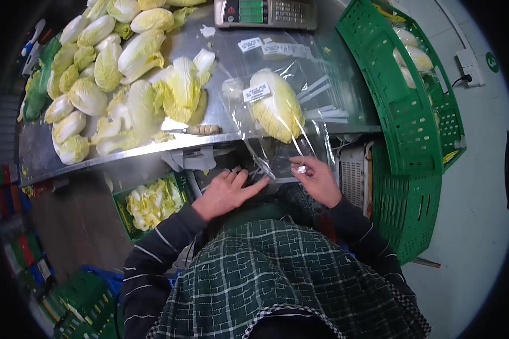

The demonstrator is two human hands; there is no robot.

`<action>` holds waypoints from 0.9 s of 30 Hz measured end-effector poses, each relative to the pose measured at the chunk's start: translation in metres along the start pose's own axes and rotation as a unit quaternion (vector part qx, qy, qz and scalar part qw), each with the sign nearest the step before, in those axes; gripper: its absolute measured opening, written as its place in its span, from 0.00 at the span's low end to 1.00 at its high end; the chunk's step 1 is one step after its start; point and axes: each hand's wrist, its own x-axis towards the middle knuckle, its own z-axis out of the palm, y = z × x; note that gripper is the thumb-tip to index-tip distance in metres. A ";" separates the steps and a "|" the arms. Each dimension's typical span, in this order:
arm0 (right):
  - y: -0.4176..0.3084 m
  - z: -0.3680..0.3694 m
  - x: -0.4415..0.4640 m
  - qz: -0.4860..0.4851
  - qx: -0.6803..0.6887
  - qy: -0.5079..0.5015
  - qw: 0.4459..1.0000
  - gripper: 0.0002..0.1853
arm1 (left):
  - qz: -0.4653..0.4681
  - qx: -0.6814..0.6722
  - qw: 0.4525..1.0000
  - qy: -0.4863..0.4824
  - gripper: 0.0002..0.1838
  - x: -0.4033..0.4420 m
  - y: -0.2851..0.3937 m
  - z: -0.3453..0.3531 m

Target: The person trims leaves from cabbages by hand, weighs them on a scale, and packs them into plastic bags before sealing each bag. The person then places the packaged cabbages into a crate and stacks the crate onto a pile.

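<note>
A napa cabbage [277,110] lies inside a clear plastic bag [316,144] near the table's front edge, with a printed white label [257,92] over its upper left. The bag's open end hangs over the edge towards me. My right hand [318,182] pinches the film at the bag's lower right, a small shiny crumple showing between thumb and fingers. My left hand [226,192] is at the bag's lower left, fingers apart, its index finger stretched to the film. Left of the bag lies a knife with a wooden handle [203,130], below a partly opened cabbage [182,93].
Many napa cabbages [104,65] are heaped on the left of the metal table [223,121]. A scale [266,14] stands at the back, label strips [285,50] before it. Green crates [404,107] are on the right; a crate of trimmed leaves [152,203] sits below left.
</note>
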 end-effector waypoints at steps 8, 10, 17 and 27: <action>-0.048 0.008 0.009 -0.189 -0.122 -0.113 0.968 0.09 | 0.060 -0.049 0.984 0.158 0.14 0.003 0.005 -0.004; -0.054 0.012 0.015 -0.270 -0.200 -0.182 0.924 0.10 | 0.068 -0.040 0.978 0.193 0.15 0.005 0.004 -0.002; -0.061 0.033 0.024 -0.289 -0.262 -0.252 0.885 0.08 | 0.071 -0.070 0.976 0.194 0.15 0.006 0.001 -0.002; 0.025 -0.139 -0.124 0.238 -0.545 -0.544 0.592 0.31 | 0.001 -0.070 0.979 0.191 0.20 -0.040 0.012 0.000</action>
